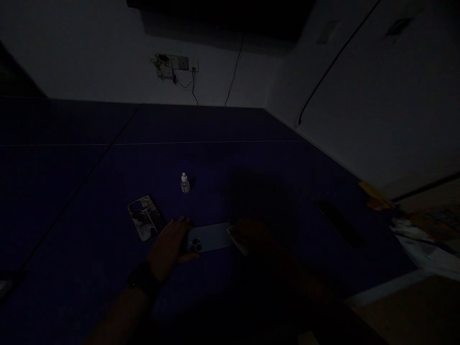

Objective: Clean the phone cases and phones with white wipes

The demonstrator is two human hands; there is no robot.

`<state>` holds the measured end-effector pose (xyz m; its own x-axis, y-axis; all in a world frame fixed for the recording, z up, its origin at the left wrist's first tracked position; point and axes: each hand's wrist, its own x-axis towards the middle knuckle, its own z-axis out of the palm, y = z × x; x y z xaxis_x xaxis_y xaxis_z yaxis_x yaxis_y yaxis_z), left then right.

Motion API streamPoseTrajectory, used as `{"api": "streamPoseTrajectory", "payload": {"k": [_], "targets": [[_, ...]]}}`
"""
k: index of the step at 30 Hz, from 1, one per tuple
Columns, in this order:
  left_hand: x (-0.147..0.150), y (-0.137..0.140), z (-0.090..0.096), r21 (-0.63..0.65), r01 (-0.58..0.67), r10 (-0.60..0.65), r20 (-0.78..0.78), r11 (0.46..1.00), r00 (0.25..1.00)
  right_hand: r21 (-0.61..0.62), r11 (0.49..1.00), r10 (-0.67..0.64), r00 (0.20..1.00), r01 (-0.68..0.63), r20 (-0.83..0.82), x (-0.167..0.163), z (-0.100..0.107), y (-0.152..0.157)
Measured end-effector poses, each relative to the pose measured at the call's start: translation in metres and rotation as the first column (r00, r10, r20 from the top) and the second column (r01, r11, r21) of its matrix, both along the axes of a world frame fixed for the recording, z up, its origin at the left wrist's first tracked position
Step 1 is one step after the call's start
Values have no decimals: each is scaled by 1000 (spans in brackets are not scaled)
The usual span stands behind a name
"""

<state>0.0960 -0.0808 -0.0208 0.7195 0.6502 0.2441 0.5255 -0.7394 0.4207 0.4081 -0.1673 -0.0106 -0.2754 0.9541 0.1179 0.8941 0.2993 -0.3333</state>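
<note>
A light-blue smartphone (pixel 214 237) lies back up on the dark blue surface, its camera lenses toward the left. My left hand (pixel 172 239), with a dark watch on the wrist, braces the camera end between thumb and fingers. Over the phone's right end, my right hand (pixel 251 232) is closed on a pale cloth (pixel 237 241) that touches the phone's back; deep shadow hides most of its fingers. A patterned phone case (pixel 145 218) rests just beyond my left hand. Farther back stands a small dropper bottle (pixel 185 184) with a white top.
To the right lies a dark flat oblong object (pixel 339 224). Crumpled packets and papers (pixel 413 230) crowd the right edge, near a yellow item (pixel 375 195). Wall sockets (pixel 176 64) with hanging cables are at the back. The room is very dim.
</note>
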Motion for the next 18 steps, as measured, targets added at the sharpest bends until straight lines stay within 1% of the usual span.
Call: {"api": "streamPoseTrajectory", "payload": {"k": [2,3,5,9,12,13,15,18], "targets": [[1,-1,1,0,-3,3,4,1000,1000,-7,1000,-29,999,29,20,3,1,8],[1,-1,1,2,-6,6,9,1000,1000,-19,1000,-24,999,24,35,5,2,10],[2,-2,3,1,-14,14,25,1000,1000,-52,998,30,999,-28,41,7,4,8],[3,-4,6,-33,-13,14,27,999,1000,-102,985,138,990,-140,-23,10,9,-6],[4,-4,9,-53,-19,20,13,998,1000,-102,987,111,990,-120,-92,11,17,-9],[5,-4,10,-58,-20,21,9,998,1000,-82,992,85,988,-96,-126,11,21,-5],[5,-3,11,-62,-22,22,1,998,1000,-6,1000,20,979,-22,-201,9,27,12],[5,-4,12,-53,-25,25,-10,998,1000,156,983,-52,961,97,-270,2,35,56]]}}
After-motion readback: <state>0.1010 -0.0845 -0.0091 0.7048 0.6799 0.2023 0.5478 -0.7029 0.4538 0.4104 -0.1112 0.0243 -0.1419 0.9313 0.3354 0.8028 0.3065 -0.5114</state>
